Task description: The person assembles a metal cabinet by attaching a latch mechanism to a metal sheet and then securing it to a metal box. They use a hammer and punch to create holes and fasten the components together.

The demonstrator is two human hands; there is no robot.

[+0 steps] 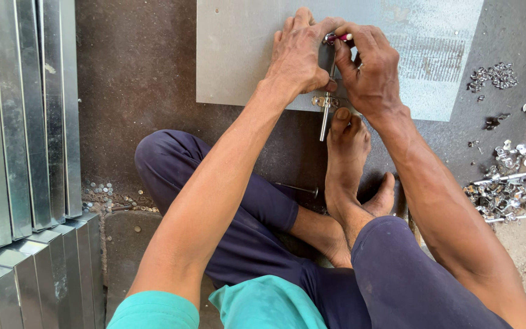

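Dark workshop floor [141, 73] carries a grey metal sheet [238, 55], pinned at its near edge by a bare foot [345, 152], where left hand [299, 55] and right hand [369, 70] both grip an upright metal tool [327, 100], work apparently midway.

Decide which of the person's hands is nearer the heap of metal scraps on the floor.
Right. The right hand is on the scrap heap side of the metal tool; the left hand lies beyond it.
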